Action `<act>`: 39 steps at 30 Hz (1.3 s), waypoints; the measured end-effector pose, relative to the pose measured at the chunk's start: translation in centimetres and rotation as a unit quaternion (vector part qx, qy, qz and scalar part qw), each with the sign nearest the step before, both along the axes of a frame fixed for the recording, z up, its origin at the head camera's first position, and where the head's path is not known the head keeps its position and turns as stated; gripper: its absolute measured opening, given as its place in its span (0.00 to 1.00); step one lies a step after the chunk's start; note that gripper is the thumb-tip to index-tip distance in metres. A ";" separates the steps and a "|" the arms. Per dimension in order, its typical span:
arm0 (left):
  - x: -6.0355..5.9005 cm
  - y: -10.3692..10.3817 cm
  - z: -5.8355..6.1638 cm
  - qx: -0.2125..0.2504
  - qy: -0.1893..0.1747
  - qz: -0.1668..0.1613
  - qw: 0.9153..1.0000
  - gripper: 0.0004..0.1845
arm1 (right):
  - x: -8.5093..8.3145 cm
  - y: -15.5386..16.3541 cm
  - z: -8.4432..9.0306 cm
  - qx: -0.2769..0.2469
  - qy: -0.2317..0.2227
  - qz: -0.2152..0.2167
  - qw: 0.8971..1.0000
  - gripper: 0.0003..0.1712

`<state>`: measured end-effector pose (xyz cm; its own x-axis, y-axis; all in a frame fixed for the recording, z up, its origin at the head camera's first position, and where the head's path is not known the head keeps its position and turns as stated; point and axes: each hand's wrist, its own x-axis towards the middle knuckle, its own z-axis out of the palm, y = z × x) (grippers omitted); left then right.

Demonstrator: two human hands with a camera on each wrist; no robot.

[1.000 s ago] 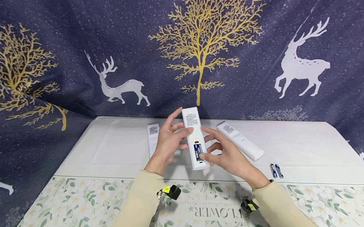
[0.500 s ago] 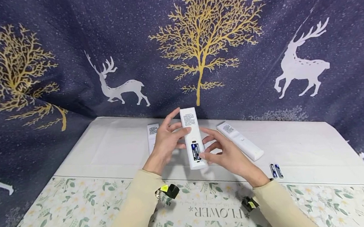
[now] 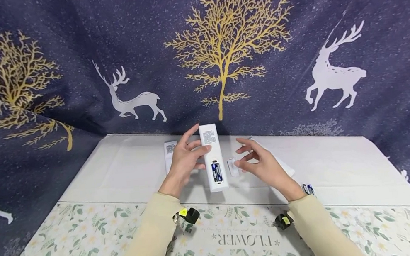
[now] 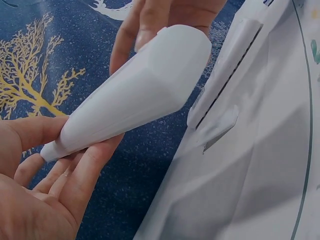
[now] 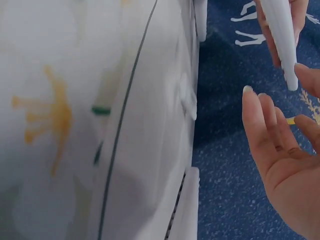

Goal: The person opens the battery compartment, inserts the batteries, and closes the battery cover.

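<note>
Navy cloth printed with gold trees and white deer hangs behind the white table (image 3: 127, 169). Over its far middle, the left hand (image 3: 184, 163) curls its grip round a slim white plastic remote (image 3: 211, 156), held upright, back open, blue batteries showing. Just right, the right hand (image 3: 263, 165) pinches the small white battery cover (image 3: 232, 167). Such a light pinch could let the cover slip; tilting the remote might spill its batteries.
</note>
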<state>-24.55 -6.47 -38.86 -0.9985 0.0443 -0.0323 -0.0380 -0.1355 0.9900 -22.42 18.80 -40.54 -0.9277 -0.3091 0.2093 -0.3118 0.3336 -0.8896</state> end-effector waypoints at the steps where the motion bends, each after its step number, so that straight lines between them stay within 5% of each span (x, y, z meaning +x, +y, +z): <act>1: 0.0 0.0 0.0 0.001 0.002 -0.002 1.000 0.42 | -0.1 0.1 -0.1 0.006 0.002 -0.006 1.000 0.40; 18: 0.2 0.2 -0.1 0.006 0.003 -0.006 1.000 0.43 | -2.4 0.3 -1.4 0.122 -0.053 -0.006 0.991 0.44; 39: 0.2 -0.1 0.1 0.004 -0.001 0.006 1.000 0.43 | -4.2 -0.2 -2.6 0.187 -0.057 0.050 0.980 0.39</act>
<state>-24.38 -6.52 -38.79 -0.9989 0.0326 -0.0333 -0.0377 -0.1436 0.9889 -26.66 18.58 -43.19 -0.8993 -0.4357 -0.0385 -0.2660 0.6147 -0.7426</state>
